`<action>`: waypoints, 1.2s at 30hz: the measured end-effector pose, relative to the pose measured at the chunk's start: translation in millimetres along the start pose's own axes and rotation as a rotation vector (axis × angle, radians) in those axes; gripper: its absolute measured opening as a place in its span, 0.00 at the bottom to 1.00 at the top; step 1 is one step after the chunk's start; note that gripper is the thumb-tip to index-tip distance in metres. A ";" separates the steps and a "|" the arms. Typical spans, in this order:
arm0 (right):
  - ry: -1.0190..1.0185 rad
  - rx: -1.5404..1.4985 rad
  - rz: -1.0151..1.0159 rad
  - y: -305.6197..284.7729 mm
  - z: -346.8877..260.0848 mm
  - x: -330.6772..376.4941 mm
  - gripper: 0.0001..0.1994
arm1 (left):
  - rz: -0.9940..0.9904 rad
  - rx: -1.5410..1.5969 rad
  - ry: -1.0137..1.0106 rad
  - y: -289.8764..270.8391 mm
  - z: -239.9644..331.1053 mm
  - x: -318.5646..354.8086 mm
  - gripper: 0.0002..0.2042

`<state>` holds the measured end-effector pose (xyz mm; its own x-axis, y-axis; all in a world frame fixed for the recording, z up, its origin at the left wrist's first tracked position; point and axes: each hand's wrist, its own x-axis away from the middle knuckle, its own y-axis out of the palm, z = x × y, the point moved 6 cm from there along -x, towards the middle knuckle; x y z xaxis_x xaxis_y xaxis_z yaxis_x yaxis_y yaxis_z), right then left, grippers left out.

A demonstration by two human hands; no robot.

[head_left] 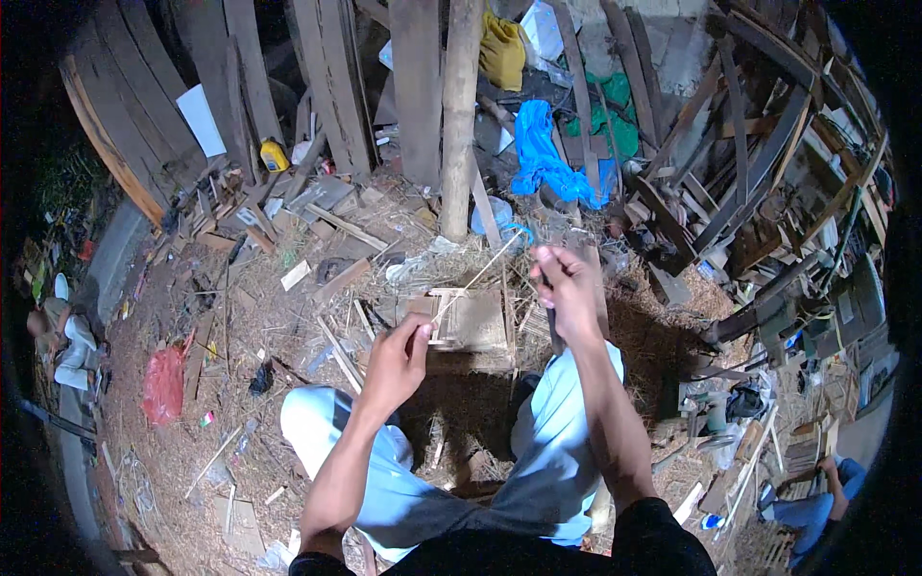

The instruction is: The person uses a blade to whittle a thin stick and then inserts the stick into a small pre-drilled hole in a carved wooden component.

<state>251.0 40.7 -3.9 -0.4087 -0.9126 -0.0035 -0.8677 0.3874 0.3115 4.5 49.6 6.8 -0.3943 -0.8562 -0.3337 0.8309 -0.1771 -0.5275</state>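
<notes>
My left hand point(396, 363) is closed, its thumb and fingers pinching the lower end of a thin pale strip point(493, 259), which looks like split wood or bamboo. The strip slants up and away to the right, its far end free. My right hand point(569, 293) is raised to the right of the strip, its fingers wrapped round a dark narrow tool point(555, 331) that points down; its kind is not clear. Between and beyond my knees stands a low wooden block point(480, 322), with several thin pale sticks point(444, 317) lying on its left part.
A wooden post point(459, 125) rises behind the block. Leaning planks point(331, 86) line the back. Blue plastic sheeting point(547, 158), a yellow jug point(274, 156) and a red plastic bag point(165, 386) lie around. Scrap wood heaps up at right. Other people sit at far left and lower right.
</notes>
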 end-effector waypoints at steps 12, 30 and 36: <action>0.082 0.020 -0.231 40.4 15.0 11.4 0.09 | -0.073 0.002 0.029 7.2 11.5 1.6 0.08; 0.108 -0.008 -0.136 16.1 13.2 0.0 0.11 | -0.162 0.226 -0.099 15.7 3.8 8.1 0.09; 0.097 -0.049 -0.154 18.3 8.1 0.6 0.11 | -0.272 0.207 -0.119 21.3 -11.7 9.0 0.10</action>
<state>232.5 48.3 -6.0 -0.2409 -0.9699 0.0360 -0.9021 0.2374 0.3603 14.1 43.8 -16.6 -0.5733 -0.8129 -0.1031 0.7687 -0.4900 -0.4111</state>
